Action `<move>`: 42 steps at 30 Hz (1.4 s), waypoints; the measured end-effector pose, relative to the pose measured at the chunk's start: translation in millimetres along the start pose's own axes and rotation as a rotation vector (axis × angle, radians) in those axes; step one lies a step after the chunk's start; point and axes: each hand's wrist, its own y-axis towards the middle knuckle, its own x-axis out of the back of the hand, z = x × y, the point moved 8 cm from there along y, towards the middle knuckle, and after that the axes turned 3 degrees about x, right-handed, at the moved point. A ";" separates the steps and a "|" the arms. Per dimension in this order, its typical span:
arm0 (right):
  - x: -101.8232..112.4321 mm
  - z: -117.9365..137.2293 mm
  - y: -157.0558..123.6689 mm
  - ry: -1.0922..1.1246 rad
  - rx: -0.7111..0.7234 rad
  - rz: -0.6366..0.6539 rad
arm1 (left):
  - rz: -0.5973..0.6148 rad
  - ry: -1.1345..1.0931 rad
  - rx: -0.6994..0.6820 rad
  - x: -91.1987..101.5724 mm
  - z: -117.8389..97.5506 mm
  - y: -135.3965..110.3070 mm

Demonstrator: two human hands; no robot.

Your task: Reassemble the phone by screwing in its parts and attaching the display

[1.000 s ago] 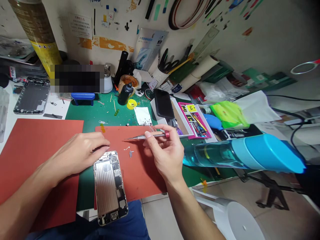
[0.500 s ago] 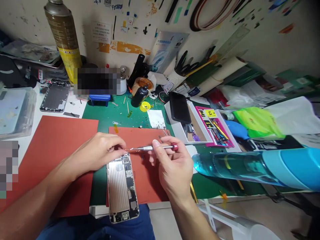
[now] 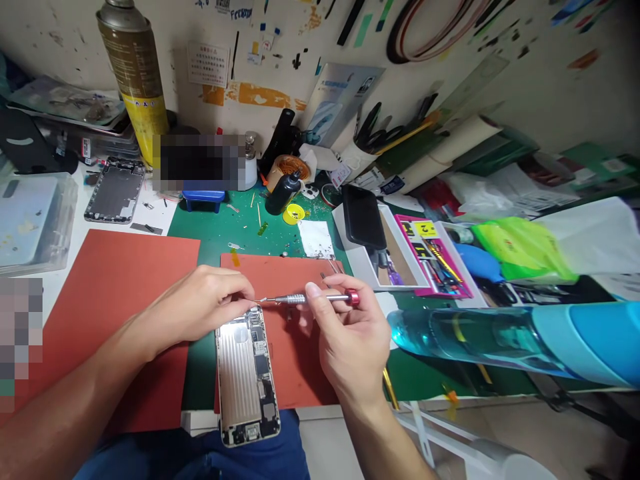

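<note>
An opened phone housing (image 3: pixel 240 380) with metal backing and exposed boards lies lengthwise, its lower end reaching past the front edge of the red mat (image 3: pixel 305 353). Over its top edge is my left hand (image 3: pixel 215 297), thumb and fingers pinched together and covering the upper left corner. A thin strip shows at these fingertips, too small to name. My right hand (image 3: pixel 350 333) grips a slim screwdriver (image 3: pixel 295 299) with a silver shaft and red end cap. The screwdriver points left, its tip close by my left fingertips; whether it touches them I cannot tell.
Tweezers (image 3: pixel 334 265) lie behind my right hand. A blue water bottle (image 3: pixel 480 337) rests on its side at the right. Open boxes (image 3: pixel 425 277) hold tools and a dark phone (image 3: pixel 363 217). A spray can (image 3: pixel 135 87) stands at the back left.
The whole view has shifted slightly, so things appear a little further right. Both hands keep nearly the same pose, with the screwdriver tip still beside my left fingertips.
</note>
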 end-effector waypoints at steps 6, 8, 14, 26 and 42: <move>-2.5 15.4 -3.5 -0.096 0.116 0.003 | 0.016 -0.011 0.031 -1.4 2.5 0.0; -1.6 19.9 -7.2 -0.138 0.174 0.012 | 0.023 -0.012 0.045 -2.0 3.9 0.2; 1.4 26.7 -21.8 -0.249 0.371 0.071 | 0.028 -0.010 0.085 -2.4 9.4 -0.3; -3.2 -17.0 9.0 0.194 -0.156 0.097 | 0.081 0.002 0.176 -2.5 12.8 0.7; 13.6 1.7 8.9 0.024 -0.036 0.063 | 0.035 0.046 0.103 -1.0 12.6 -1.0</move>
